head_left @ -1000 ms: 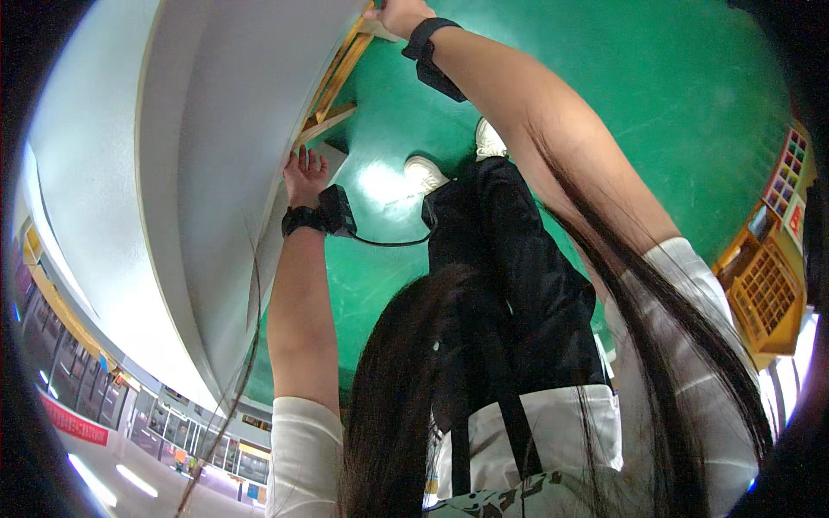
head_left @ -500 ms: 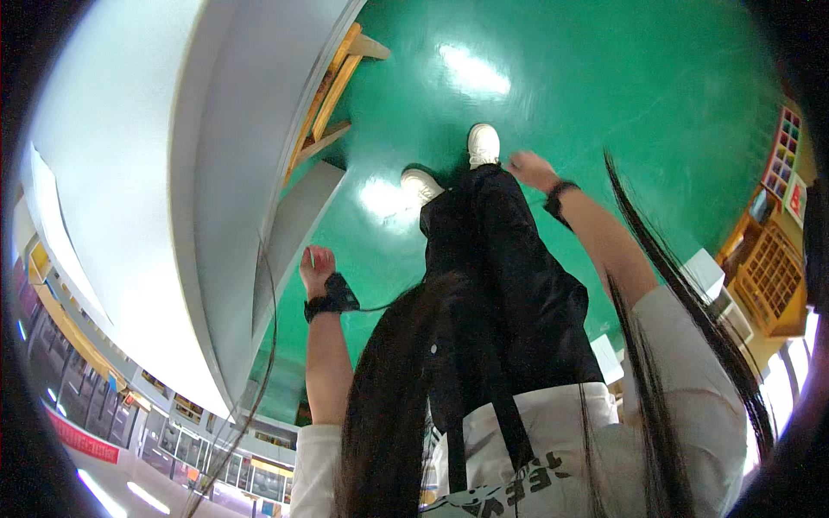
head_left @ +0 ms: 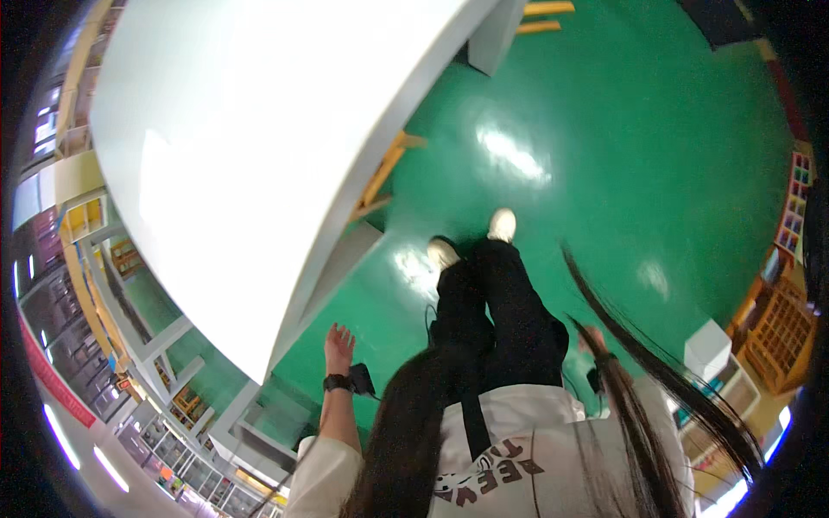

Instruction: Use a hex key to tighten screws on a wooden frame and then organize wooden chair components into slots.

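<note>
My left hand (head_left: 338, 347) hangs beside the near corner of a large white table (head_left: 233, 164), above the floor. Its fingers are stretched out and it holds nothing. A black wristband with a small dark box is strapped at that wrist. On the other side of my body is my right hand (head_left: 592, 338), partly covered by strands of long dark hair, so its fingers do not show well. It too has a dark band at the wrist, and nothing can be made out in it.
Wooden stool legs (head_left: 380, 177) stick out from under the table's edge. Glossy green floor (head_left: 596, 147) spreads ahead and right. At the right stand a white box (head_left: 708, 350) and a wooden rack (head_left: 777, 324). Grey-framed tables and shelves (head_left: 173, 345) line the left.
The view has shifted, and more of the table top and a second set of stool legs show. My left hand's curled fingers have stretched out. My right hand has drawn back toward my hip.
</note>
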Demonstrator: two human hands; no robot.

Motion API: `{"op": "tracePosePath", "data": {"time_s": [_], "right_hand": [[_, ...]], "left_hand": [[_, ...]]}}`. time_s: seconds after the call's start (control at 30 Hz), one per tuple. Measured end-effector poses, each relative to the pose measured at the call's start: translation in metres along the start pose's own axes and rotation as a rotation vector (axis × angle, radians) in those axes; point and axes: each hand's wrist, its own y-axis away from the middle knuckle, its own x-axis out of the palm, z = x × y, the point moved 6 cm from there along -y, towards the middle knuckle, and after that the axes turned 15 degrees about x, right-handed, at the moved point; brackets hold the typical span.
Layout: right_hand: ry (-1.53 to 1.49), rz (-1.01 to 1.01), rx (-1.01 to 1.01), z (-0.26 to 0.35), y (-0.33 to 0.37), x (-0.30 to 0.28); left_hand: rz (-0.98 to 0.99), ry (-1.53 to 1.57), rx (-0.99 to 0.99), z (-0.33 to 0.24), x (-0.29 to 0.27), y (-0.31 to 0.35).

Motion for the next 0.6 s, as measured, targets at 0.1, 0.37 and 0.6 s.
{"op": "tracePosePath", "data": {"time_s": [0.1, 0.37, 0.6], "right_hand": [[-0.501, 0.191, 0.316, -0.084, -0.022, -0.016], [-0.479, 0.076, 0.023, 0.074, 0.078, -0.046], [-0.352, -0.215, -0.191, 0.201, 0.13, -0.116]], "left_hand": [[0.28, -0.095, 0.09, -0.054, 0.043, 0.055], [0.242, -0.028, 0.119, -0.14, 0.074, 0.105], [0.328, 0.255, 0.193, -0.147, 0.172, 0.094]]}}
